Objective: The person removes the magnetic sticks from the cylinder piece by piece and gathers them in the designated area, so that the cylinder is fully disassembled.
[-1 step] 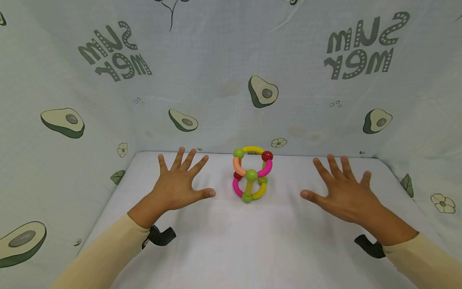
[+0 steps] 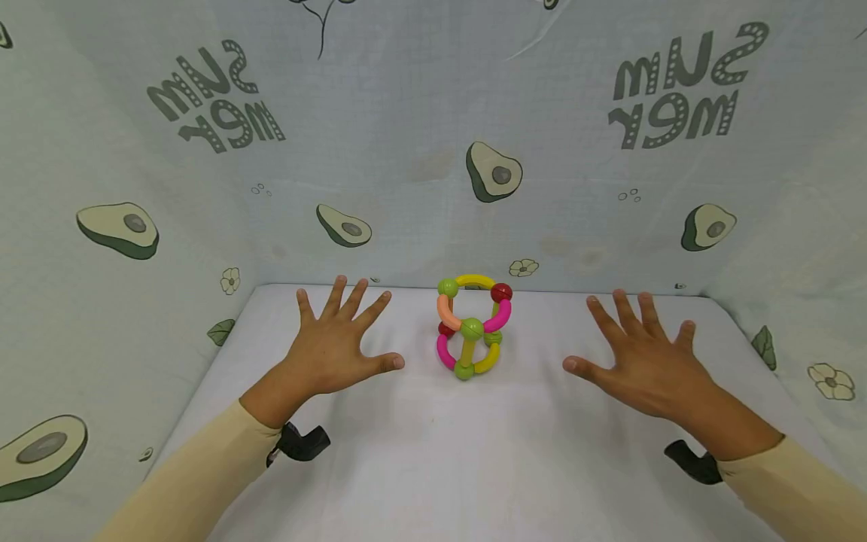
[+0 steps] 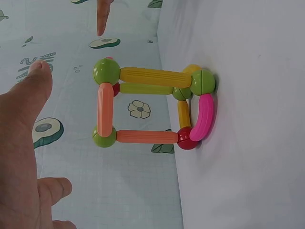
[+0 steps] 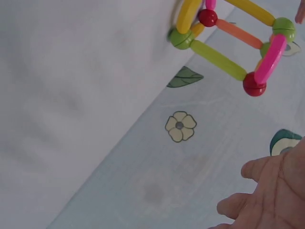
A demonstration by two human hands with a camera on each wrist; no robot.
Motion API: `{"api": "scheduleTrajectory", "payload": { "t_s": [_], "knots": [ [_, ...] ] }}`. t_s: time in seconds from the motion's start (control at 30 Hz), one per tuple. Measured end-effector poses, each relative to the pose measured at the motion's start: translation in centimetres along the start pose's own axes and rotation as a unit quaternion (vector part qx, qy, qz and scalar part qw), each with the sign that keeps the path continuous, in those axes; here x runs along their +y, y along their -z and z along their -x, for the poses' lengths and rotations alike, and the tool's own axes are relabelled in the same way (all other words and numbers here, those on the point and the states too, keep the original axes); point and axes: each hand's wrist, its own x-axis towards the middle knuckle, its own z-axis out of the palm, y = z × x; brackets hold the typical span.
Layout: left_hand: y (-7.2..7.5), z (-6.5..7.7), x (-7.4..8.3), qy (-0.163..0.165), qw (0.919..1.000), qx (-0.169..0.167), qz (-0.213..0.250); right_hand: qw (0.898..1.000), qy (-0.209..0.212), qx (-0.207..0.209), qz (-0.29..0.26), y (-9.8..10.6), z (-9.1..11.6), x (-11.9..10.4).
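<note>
A cube-like frame of coloured magnetic rods and balls stands on the white table between the two hands. Its curved rods are pink, yellow and peach, joined by green and red balls. To its left, my left hand is held over the table with fingers spread and thumb pointing toward the frame. On the other side, farther away, my right hand spreads its fingers too. Neither hand touches anything. Straight yellow, green and orange rods also show in the left wrist view. The right wrist view catches the frame's green rod near the top.
The white table ends at a hanging cloth printed with avocados, flowers and lettering, which also rises at both sides. Dark curved pieces stick out by each wrist, at the ends of the cream sleeves.
</note>
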Motion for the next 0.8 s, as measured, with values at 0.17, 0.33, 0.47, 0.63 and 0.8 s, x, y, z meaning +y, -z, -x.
{"api": "scheduleTrajectory", "payload": {
  "t_s": [0.17, 0.33, 0.47, 0.63, 0.8],
  "knots": [
    [-0.1, 0.1, 0.3, -0.007, 0.9999, 0.006, 0.012, 0.999, 0.019, 0.024, 0.015, 0.1, 0.0, -0.5],
    [-0.4, -0.2, 1.0, -0.019, 0.9995, 0.013, 0.021, 0.997, 0.045, 0.056, 0.007, 0.5, 0.0, -1.5],
    [-0.6, -0.5, 1.7, -0.028, 0.9991, 0.02, 0.023, 0.997, 0.052, 0.058, -0.004, 0.5, -0.2, -2.5],
    [-1.0, -0.6, 2.2, -0.033, 0.999, 0.021, 0.019, 0.997, 0.061, 0.049, -0.009, 0.3, -0.4, -3.7],
    [-1.6, -0.7, 2.6, -0.035, 0.9981, 0.025, 0.042, 0.995, 0.083, 0.052, -0.009, 0.0, -0.6, -4.8]
  ]
}}
